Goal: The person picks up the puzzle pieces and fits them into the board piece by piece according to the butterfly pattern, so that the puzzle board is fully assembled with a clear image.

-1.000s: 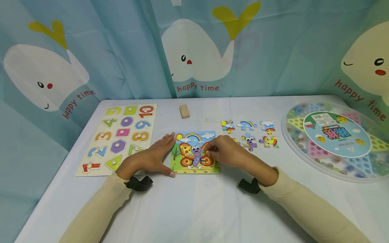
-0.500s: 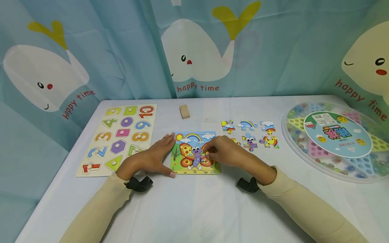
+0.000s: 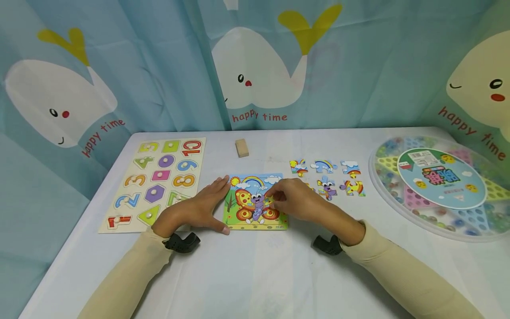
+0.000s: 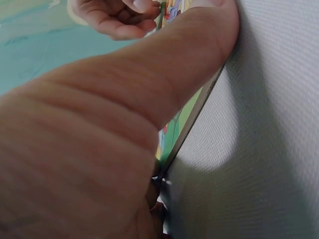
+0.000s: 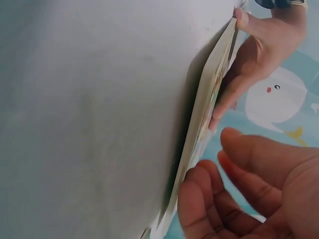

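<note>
In the head view a butterfly picture puzzle board [image 3: 255, 223] lies flat at the table's middle. My left hand [image 3: 201, 206] rests at its left edge, fingers spread and thumb extended near the lower corner. My right hand [image 3: 296, 199] is over the board's right part, pinching a small puzzle piece [image 3: 269, 202] largely hidden by the fingertips. The right wrist view shows that hand's fingers [image 5: 199, 194] curled beside the board's edge. Several loose puzzle pieces lie to the right in two rows, among them a rainbow piece [image 3: 324, 166] and a butterfly-head piece [image 3: 327, 188].
A number-and-shape peg board [image 3: 133, 168] lies at the left, close to my left forearm. Behind the puzzle sits a small wooden block [image 3: 241, 148]. A round clear-covered marble game box [image 3: 382, 195] takes up the right side. A whale-print curtain [image 3: 171, 88] hangs behind the table.
The right fingertips shift slightly over the board, and the piece at them shows at a changed angle. The left hand stays in place, as do the loose pieces.
</note>
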`<action>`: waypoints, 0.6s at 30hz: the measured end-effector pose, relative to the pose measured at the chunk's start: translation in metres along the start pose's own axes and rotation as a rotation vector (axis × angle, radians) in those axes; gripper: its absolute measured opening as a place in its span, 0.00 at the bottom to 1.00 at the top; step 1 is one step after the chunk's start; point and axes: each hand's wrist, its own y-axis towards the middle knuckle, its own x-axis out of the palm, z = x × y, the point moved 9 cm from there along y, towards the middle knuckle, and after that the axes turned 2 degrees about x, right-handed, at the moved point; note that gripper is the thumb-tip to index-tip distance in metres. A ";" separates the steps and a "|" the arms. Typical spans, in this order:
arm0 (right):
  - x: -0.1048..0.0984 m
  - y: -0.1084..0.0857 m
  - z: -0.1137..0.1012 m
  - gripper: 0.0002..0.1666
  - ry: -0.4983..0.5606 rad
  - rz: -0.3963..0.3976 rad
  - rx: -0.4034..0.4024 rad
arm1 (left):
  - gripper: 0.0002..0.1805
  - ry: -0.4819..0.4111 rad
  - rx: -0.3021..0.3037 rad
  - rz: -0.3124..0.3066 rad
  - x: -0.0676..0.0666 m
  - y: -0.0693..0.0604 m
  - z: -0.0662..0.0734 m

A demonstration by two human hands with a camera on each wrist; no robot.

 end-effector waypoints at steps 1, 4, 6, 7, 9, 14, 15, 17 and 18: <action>0.000 -0.001 0.000 0.13 0.006 -0.001 -0.003 | 0.68 0.000 0.000 0.001 0.000 0.000 0.000; -0.003 -0.003 0.002 0.13 0.034 -0.003 -0.014 | 0.68 0.006 -0.014 -0.005 0.001 0.000 -0.002; -0.006 -0.005 0.004 0.12 0.050 0.004 -0.020 | 0.68 0.013 -0.015 -0.003 0.001 0.001 -0.002; -0.008 -0.006 0.005 0.12 0.060 0.009 -0.024 | 0.68 0.018 -0.019 -0.005 0.002 0.001 -0.003; -0.012 -0.007 0.006 0.11 0.068 0.025 -0.043 | 0.68 0.021 -0.015 -0.004 0.002 0.001 -0.003; -0.024 -0.007 0.012 0.12 0.040 0.067 -0.066 | 0.68 0.011 0.004 0.002 0.001 0.000 -0.001; -0.027 -0.008 0.012 0.12 0.036 0.074 -0.069 | 0.68 0.009 0.006 0.003 0.001 0.000 0.000; -0.031 -0.008 0.016 0.11 0.031 0.085 -0.051 | 0.68 0.005 0.008 0.004 0.000 0.000 0.000; -0.033 -0.008 0.017 0.10 0.032 0.091 -0.046 | 0.68 0.004 0.009 0.004 0.000 0.000 0.000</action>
